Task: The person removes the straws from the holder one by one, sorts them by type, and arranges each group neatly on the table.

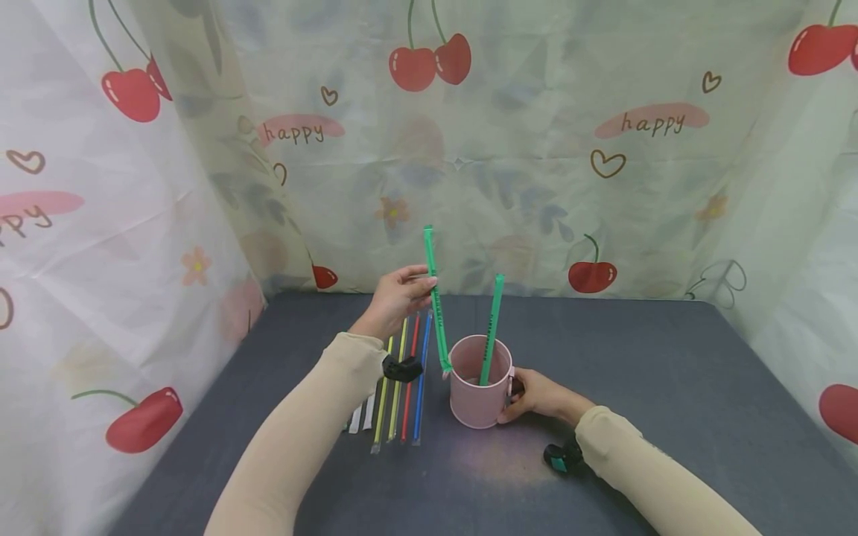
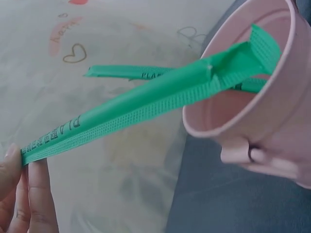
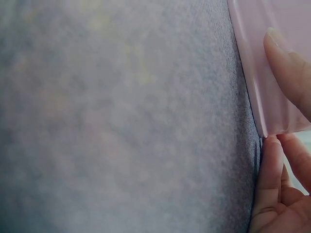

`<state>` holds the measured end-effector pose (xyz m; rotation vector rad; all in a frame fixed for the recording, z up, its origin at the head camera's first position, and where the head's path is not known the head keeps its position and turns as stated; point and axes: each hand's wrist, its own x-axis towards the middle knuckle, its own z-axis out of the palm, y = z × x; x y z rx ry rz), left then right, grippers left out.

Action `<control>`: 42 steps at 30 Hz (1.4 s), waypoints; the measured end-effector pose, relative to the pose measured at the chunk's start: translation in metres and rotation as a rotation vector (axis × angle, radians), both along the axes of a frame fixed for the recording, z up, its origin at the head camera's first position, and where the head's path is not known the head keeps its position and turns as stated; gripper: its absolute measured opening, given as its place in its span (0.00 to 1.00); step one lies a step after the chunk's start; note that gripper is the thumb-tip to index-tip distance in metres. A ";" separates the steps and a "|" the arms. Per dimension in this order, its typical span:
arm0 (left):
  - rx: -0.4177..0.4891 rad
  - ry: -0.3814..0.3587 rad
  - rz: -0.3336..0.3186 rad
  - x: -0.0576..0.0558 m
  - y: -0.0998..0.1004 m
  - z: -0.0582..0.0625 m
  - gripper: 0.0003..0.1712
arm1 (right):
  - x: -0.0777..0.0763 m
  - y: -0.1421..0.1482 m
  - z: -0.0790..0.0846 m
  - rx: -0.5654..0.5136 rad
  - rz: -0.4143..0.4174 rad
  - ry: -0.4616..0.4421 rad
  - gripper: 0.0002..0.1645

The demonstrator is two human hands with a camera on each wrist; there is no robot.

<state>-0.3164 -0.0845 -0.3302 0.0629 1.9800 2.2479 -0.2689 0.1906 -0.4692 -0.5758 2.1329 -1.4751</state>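
Note:
My left hand (image 1: 395, 301) pinches a green wrapped straw (image 1: 438, 316) near its middle, between thumb and fingers. The straw leans slightly, its lower end beside the left rim of a pink cup (image 1: 469, 406). In the left wrist view that end overlaps the cup's mouth; whether it touches cannot be told. A second green wrapped straw (image 1: 492, 327) stands inside the cup, tilted to the right. My right hand (image 1: 543, 394) holds the cup low on its right side; in the right wrist view the thumb (image 3: 289, 73) lies on its wall and fingertips meet its bottom edge.
Left of the cup, several wrapped straws lie side by side on the dark table (image 1: 637, 357): a blue straw (image 1: 423, 380), a red straw (image 1: 409, 387), yellow ones and white ones. The left forearm partly covers them. A patterned curtain (image 1: 509, 186) stands behind the table.

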 end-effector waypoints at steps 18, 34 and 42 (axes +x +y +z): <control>-0.139 -0.039 0.059 -0.009 -0.037 -0.021 0.24 | 0.000 0.001 -0.001 0.009 -0.001 0.011 0.41; -0.235 -0.112 0.115 -0.013 -0.074 -0.042 0.24 | -0.001 0.000 0.001 0.024 -0.003 0.016 0.39; -0.248 -0.145 0.138 -0.016 -0.087 -0.052 0.25 | 0.000 0.000 0.000 0.032 -0.011 0.019 0.38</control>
